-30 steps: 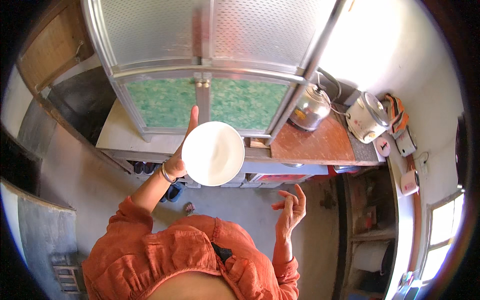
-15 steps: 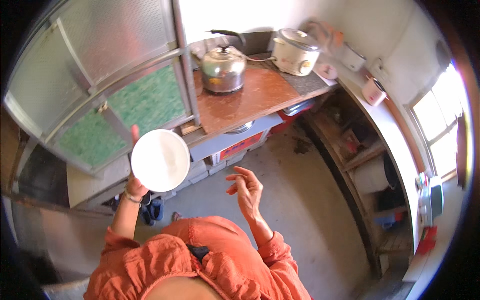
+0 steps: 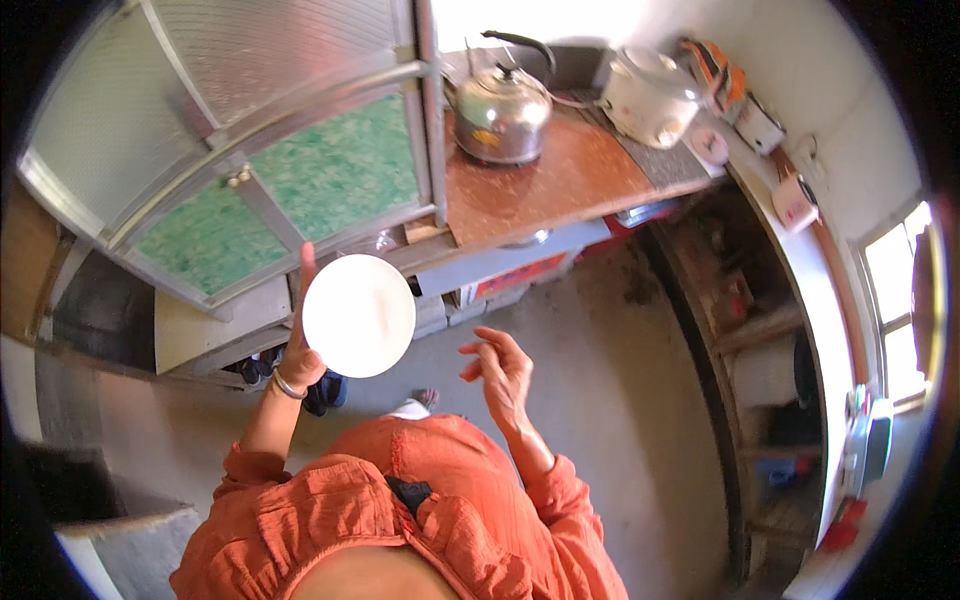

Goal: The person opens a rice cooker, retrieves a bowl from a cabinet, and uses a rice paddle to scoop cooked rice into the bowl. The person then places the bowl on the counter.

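White bowl (image 3: 359, 316), round rim (image 3: 411, 320), hands (image 3: 505, 375) well apart

We note one dish (image 3: 359, 316): white, round, smooth, plain-rimmed. Its inner face is turned up toward us, pale throughout, a faint shading near the middle; depth we cannot judge. Held aloft in the left hand (image 3: 302, 358), gripped at its left side, thumb at the lower-left rim, a finger rising past the upper-left edge. It appears nearly full circle to us.
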`<state>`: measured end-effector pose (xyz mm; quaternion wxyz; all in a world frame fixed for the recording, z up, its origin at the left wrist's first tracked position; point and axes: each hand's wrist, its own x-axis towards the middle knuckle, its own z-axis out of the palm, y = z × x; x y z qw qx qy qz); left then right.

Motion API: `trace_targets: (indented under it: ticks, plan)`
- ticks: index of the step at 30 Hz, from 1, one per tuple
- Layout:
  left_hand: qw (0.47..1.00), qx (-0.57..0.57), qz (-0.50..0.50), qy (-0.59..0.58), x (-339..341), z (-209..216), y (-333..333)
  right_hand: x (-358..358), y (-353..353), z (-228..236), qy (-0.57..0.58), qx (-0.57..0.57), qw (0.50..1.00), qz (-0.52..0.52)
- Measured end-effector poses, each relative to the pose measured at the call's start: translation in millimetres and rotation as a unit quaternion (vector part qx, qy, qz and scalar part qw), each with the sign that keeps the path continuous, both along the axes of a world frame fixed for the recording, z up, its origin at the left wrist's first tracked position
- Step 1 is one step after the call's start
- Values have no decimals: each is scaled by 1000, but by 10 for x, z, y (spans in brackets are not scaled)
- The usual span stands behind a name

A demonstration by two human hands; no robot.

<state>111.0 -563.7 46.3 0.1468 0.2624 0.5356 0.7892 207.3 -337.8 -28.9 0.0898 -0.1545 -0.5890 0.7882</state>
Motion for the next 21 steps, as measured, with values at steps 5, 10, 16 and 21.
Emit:
trace_targets:
  ticks: [5,10,16,21]
  plan:
    - [998,3,-46,-47,-238,-349,130,-179,-187,-32,-19,-29,999,11]
    - [952,64,-215,-207,-420,-410,709,-135,-11,89,28,-1,998,-65]
    - [904,34,-286,-316,-308,-602,1616,145,540,108,20,48,985,-166]
    - [874,-45,-389,-287,-207,-579,2609,473,1363,35,-16,66,974,-217]
